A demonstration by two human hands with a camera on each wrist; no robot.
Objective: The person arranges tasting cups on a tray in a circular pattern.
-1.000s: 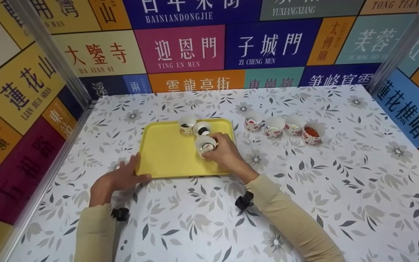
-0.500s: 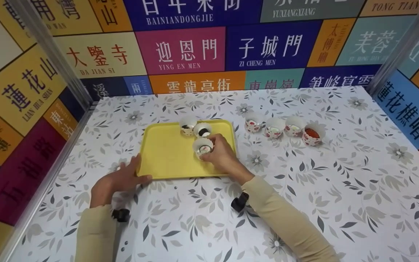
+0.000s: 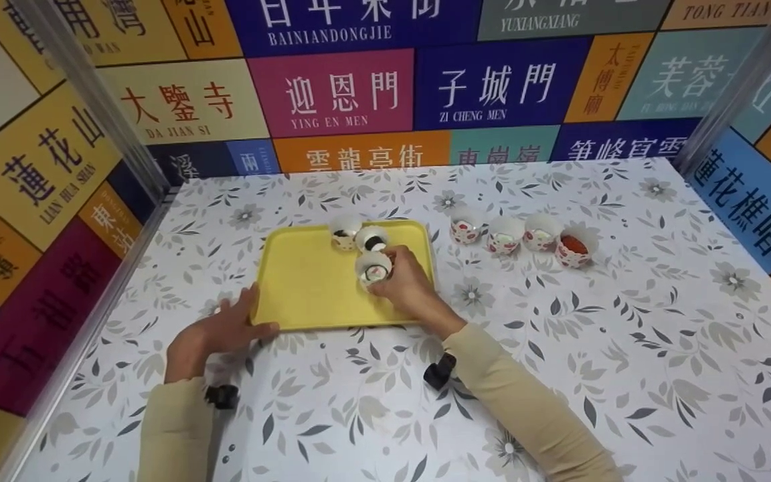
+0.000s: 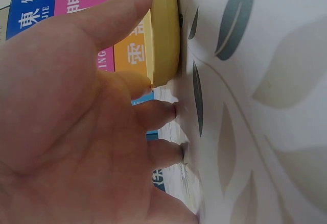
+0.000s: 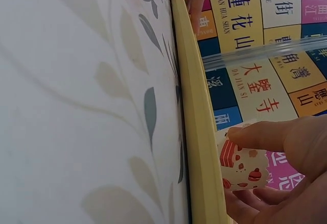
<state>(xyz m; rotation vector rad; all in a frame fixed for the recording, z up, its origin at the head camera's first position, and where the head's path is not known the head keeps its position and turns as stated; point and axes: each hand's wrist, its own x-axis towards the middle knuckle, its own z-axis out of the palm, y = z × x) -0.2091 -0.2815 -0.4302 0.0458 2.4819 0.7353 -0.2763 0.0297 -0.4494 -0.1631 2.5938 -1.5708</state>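
My right hand (image 3: 409,282) grips a paper baking cup (image 3: 363,262) over the right part of the yellow tray (image 3: 308,281). Inside that cup lies a round white piece with a dark ring and a pink spot, like a slice of sushi roll. The right wrist view shows the thumb and fingers on either side of its cake-printed wall (image 5: 240,165). At the tray's near left corner, my left hand (image 3: 221,329) holds the edge, thumb on the front wall and fingers along the side. Behind the gripped cup, two more cups (image 3: 344,241) with black-and-white contents stand on the tray.
Several similar paper cups (image 3: 502,244) stand in a loose row on the floral tabletop (image 3: 359,402), right of the tray. The rightmost cup (image 3: 573,253) holds something orange-red. Sign-patterned walls (image 3: 332,90) close off the back and sides.
My right hand has shifted the gripped cup slightly left, closer under the cup behind it, then stayed about there. The left hand and tray look the same.
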